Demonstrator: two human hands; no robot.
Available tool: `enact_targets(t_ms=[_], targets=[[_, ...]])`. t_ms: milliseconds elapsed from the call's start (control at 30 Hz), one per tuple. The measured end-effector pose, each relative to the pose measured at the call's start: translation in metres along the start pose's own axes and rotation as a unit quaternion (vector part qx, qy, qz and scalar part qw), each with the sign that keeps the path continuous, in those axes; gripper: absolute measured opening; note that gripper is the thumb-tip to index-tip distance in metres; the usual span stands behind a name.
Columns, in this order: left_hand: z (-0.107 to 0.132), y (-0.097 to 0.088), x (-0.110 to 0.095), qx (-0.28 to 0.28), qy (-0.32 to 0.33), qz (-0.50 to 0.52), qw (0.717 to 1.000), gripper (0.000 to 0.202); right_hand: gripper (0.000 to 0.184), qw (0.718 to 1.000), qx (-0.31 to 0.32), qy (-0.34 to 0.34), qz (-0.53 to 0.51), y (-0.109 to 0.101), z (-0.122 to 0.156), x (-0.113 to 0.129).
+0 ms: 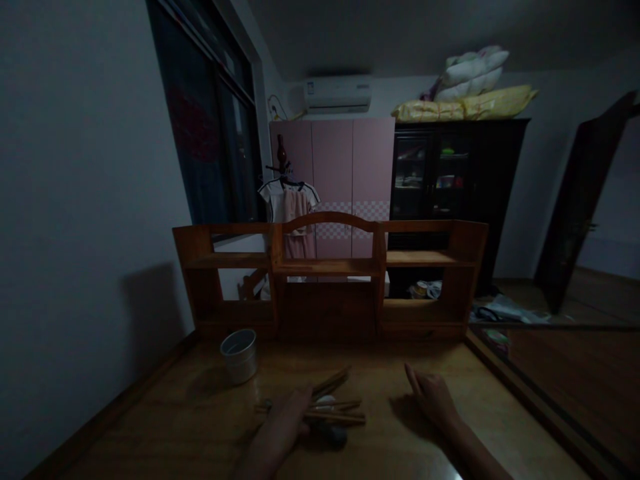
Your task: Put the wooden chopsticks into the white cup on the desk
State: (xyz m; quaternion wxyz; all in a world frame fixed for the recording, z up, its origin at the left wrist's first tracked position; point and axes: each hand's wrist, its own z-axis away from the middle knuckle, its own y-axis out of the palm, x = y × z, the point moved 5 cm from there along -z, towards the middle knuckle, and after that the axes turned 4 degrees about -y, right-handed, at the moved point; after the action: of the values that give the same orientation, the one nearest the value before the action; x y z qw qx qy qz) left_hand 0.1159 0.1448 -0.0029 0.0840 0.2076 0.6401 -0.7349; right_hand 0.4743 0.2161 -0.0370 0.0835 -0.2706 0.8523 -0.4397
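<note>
In the dim head view my left hand lies on a loose pile of wooden chopsticks in the middle of the wooden desk. Its fingers curl over some of the sticks. A small pale object and a dark rounded one lie among the sticks; I cannot make them out. My right hand rests on the desk to the right of the pile, apart from it, with fingers loosely bent and nothing in them. A small metal cup stands upright at the left, behind my left hand.
A wooden shelf unit with open compartments stands along the back of the desk. The wall is close on the left. Beyond are a pink wardrobe, a dark cabinet with bedding on top, and floor clutter at right.
</note>
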Motion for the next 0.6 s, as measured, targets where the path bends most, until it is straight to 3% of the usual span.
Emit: enact_targets(t_ms=[100, 367, 600], targets=[[0.002, -0.008, -0.002, -0.004, -0.041, -0.03, 0.999, 0.082, 0.057, 1.0, 0.006, 0.004, -0.001, 0.004, 0.001, -0.002], [0.028, -0.023, -0.021, -0.012, -0.014, 0.009, 1.0, 0.081, 0.062, 1.0, 0.017, 0.021, -0.012, 0.001, 0.0, -0.006], [0.026, -0.012, -0.011, 0.023, -0.053, -0.002, 0.998, 0.104, 0.067, 0.998, 0.027, 0.037, -0.034, -0.002, -0.004, 0.003]])
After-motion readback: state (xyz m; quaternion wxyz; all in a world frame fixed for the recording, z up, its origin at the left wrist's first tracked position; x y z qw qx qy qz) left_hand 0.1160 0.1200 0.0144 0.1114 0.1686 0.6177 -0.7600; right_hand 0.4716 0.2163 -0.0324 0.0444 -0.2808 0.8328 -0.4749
